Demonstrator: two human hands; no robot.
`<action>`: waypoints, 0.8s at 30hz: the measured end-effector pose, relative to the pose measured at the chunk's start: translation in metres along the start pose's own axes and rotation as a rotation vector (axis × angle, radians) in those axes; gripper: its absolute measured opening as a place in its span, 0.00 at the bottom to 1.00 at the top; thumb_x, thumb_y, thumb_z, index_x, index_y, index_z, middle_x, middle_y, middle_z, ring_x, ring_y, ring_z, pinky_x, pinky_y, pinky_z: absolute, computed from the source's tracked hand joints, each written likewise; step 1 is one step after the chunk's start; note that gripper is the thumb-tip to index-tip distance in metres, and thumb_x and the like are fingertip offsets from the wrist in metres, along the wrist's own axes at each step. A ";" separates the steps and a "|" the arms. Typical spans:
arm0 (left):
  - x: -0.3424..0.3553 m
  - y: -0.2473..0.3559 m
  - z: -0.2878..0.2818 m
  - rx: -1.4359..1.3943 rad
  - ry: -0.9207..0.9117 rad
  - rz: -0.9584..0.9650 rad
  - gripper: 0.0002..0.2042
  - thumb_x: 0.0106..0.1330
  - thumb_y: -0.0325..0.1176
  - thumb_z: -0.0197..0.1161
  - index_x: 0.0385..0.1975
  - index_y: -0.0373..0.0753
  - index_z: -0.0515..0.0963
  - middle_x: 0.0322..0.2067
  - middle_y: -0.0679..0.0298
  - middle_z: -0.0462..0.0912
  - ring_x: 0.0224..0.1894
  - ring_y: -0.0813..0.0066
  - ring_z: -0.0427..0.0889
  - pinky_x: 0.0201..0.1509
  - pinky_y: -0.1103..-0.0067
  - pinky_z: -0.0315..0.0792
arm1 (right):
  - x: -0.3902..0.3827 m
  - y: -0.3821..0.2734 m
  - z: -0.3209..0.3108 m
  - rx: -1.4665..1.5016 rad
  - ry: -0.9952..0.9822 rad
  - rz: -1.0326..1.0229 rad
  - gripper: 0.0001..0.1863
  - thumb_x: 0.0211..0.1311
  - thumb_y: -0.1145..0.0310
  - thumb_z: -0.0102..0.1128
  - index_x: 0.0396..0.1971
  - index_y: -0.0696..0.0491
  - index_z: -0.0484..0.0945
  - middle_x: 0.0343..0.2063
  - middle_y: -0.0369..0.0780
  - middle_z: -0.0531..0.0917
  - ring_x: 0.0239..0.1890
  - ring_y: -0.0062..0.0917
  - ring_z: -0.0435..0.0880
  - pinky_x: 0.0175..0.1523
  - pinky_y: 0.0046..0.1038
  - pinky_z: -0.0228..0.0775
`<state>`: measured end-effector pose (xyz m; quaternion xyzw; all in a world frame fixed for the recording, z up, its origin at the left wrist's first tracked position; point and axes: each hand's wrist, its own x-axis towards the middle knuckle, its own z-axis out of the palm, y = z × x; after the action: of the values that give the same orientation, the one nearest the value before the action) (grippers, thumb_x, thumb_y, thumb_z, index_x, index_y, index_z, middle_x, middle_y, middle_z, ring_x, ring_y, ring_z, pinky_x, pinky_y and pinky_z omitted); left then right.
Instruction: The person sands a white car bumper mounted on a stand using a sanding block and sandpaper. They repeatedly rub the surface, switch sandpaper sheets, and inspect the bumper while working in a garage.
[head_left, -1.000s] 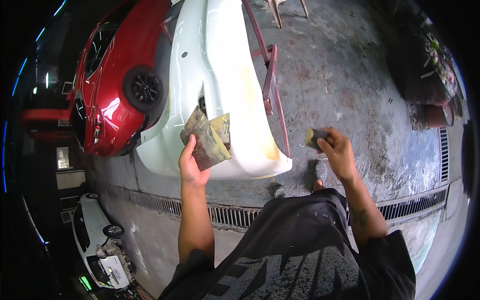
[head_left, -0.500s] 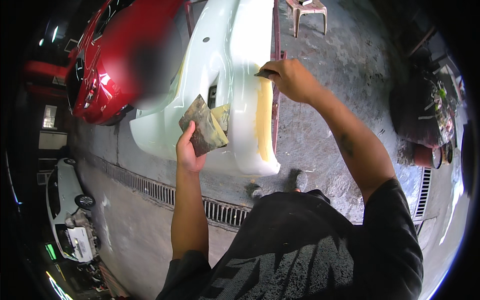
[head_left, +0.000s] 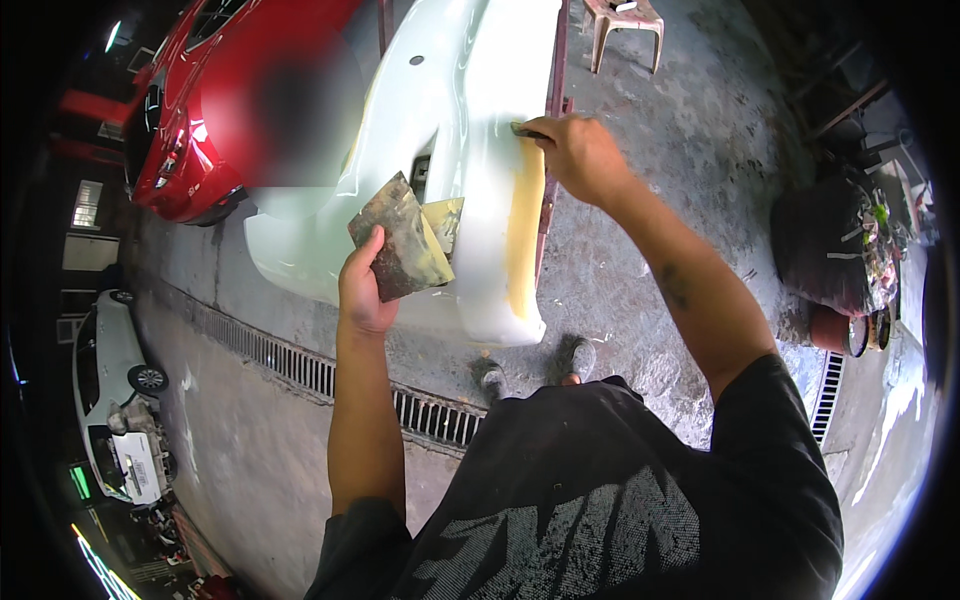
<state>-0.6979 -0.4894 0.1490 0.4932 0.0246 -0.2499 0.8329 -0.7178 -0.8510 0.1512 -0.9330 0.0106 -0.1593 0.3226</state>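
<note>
A white car bumper [head_left: 490, 200] stretches away in front of me, with a band of yellow body filler [head_left: 525, 230] along its right edge. My right hand [head_left: 585, 158] grips a small dark putty spreader [head_left: 524, 131], its edge against the bumper at the far end of the band. In my left hand [head_left: 366, 285] is a dark, filler-smeared mixing board [head_left: 398, 235], thumb on top. Beside the board, a thin yellow-stained piece [head_left: 443, 222] sticks out; whether it is a second spreader or part of the board I cannot tell. A dark opening [head_left: 422, 172] shows in the bumper beyond it.
A red car [head_left: 200, 130] stands at the far left, a light-coloured car [head_left: 115, 390] at the left. A plastic stool [head_left: 625, 25] is at the far right. A stuffed black bag [head_left: 825, 240] sits at the right. A floor grate [head_left: 270, 352] runs behind the bumper's near end.
My right hand and the spreader have moved slightly toward the far end of the filler band. The whole view has shifted a little; my left hand keeps its hold on the board.
</note>
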 end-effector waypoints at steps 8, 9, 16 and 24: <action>-0.004 0.003 0.007 0.024 0.013 0.014 0.21 0.84 0.38 0.58 0.69 0.32 0.74 0.61 0.57 0.85 0.63 0.63 0.85 0.69 0.62 0.78 | -0.037 -0.010 -0.001 -0.076 0.009 -0.106 0.19 0.74 0.72 0.58 0.55 0.42 0.92 0.40 0.52 0.91 0.43 0.43 0.92 0.48 0.44 0.87; -0.001 0.006 0.010 0.028 0.013 0.023 0.22 0.84 0.38 0.58 0.70 0.32 0.74 0.61 0.57 0.85 0.63 0.62 0.85 0.69 0.62 0.78 | -0.029 -0.007 -0.008 -0.056 0.017 -0.114 0.18 0.73 0.72 0.58 0.55 0.42 0.92 0.40 0.51 0.91 0.43 0.43 0.93 0.48 0.44 0.87; -0.004 0.001 0.014 0.034 0.024 0.051 0.22 0.84 0.38 0.58 0.70 0.31 0.74 0.61 0.56 0.85 0.62 0.62 0.86 0.69 0.63 0.78 | 0.013 0.000 -0.010 -0.005 0.023 -0.021 0.14 0.76 0.68 0.58 0.51 0.49 0.91 0.42 0.49 0.93 0.45 0.45 0.92 0.51 0.44 0.85; -0.005 -0.002 0.006 0.014 0.001 0.040 0.22 0.86 0.39 0.54 0.73 0.34 0.71 0.64 0.57 0.84 0.65 0.62 0.84 0.71 0.61 0.77 | -0.057 -0.012 -0.013 0.011 -0.107 -0.155 0.14 0.72 0.76 0.63 0.52 0.53 0.90 0.44 0.49 0.92 0.46 0.45 0.91 0.55 0.43 0.84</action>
<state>-0.7045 -0.4930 0.1515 0.4995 0.0134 -0.2329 0.8343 -0.7772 -0.8418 0.1516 -0.9364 -0.0797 -0.1337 0.3146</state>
